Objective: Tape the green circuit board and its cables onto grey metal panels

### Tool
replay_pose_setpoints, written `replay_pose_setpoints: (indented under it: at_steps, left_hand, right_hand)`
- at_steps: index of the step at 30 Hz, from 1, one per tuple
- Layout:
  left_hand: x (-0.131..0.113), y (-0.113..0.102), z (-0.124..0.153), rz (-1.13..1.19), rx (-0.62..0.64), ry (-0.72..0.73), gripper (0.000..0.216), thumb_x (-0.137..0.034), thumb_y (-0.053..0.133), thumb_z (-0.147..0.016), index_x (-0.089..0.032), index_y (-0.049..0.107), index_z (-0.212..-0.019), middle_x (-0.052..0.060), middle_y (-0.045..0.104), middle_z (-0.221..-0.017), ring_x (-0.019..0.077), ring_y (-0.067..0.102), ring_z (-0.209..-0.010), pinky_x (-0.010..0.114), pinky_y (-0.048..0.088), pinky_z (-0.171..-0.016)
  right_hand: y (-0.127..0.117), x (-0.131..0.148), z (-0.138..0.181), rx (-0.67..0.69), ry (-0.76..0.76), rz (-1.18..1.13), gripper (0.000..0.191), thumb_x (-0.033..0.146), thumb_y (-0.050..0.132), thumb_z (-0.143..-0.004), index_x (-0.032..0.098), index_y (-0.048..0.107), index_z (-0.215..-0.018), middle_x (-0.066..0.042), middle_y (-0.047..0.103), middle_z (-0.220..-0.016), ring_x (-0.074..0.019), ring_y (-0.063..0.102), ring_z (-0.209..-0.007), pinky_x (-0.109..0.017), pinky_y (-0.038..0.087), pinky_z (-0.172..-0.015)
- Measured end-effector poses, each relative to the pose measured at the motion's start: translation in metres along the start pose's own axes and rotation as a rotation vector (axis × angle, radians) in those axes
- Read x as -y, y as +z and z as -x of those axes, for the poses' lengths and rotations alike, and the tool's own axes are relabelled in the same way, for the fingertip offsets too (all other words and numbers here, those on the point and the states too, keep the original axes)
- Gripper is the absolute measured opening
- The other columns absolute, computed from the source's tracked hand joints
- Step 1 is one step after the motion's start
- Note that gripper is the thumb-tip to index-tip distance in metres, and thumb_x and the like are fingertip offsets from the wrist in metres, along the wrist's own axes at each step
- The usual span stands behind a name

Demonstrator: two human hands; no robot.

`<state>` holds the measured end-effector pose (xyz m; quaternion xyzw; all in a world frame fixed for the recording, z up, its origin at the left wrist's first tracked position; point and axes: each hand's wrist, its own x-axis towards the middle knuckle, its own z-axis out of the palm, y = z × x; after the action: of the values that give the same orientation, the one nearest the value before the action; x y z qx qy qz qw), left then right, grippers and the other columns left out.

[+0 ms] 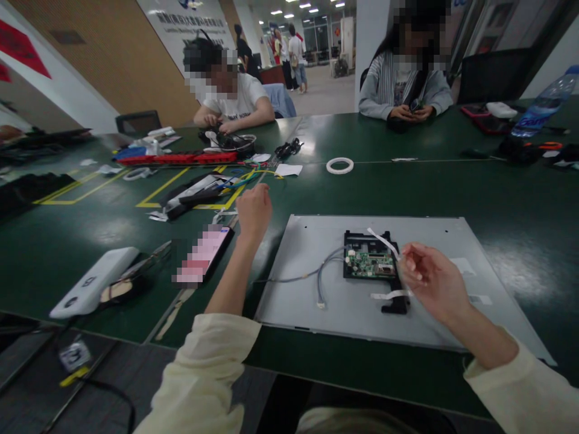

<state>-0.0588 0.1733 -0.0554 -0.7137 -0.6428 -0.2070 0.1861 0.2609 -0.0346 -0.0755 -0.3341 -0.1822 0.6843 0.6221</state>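
Cream-sleeved hands (pixel 254 211) (pixel 435 283): left raised, right perhaps pinching white strip (pixel 382 240).

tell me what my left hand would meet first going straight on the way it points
Probably the yellow wire just beyond your left hand, though depth is unclear and it may pass above.

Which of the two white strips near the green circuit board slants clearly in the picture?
The upper strip, which slopes down toward the right hand. The lower strip instead runs nearly level, below the circuit board in the picture.
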Motion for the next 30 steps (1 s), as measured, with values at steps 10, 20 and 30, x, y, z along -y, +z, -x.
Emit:
replay_pose_setpoints:
  at_steps: [10,20,30]
  left_hand:
    - [-0.126,0.033,-0.076,-0.015,0.313,0.554,0.043,-0.029,0.048,-0.084,-0.016,0.047,-0.125,0.014,0.051,-0.124,0.0301,0.047,-0.114,0.041,0.039,-0.091]
    - [-0.161,0.107,-0.099,0.033,0.479,0.392,0.038,-0.031,0.044,-0.089,-0.017,0.048,-0.124,0.013,0.052,-0.127,0.0288,0.046,-0.117,0.045,0.038,-0.096]
    - [-0.157,0.114,-0.094,0.057,0.301,0.296,0.044,-0.029,0.046,-0.088,-0.015,0.041,-0.130,0.017,0.042,-0.133,0.0302,0.041,-0.121,0.042,0.038,-0.096]
  right_hand:
    - [-0.011,0.018,-0.016,-0.055,-0.082,-0.253,0.018,0.019,0.048,-0.081,0.010,0.060,-0.072,0.003,0.038,-0.055,-0.0031,0.030,-0.045,-0.013,0.028,-0.037]
    - [-0.018,0.023,-0.028,-0.084,-0.055,-0.352,0.014,0.016,0.048,-0.081,0.010,0.058,-0.075,0.003,0.038,-0.057,-0.0026,0.031,-0.046,-0.011,0.028,-0.037]
    - [-0.017,0.026,-0.032,-0.104,-0.007,-0.362,0.007,0.015,0.053,-0.077,0.011,0.056,-0.073,0.004,0.038,-0.057,-0.0022,0.030,-0.046,-0.011,0.028,-0.037]
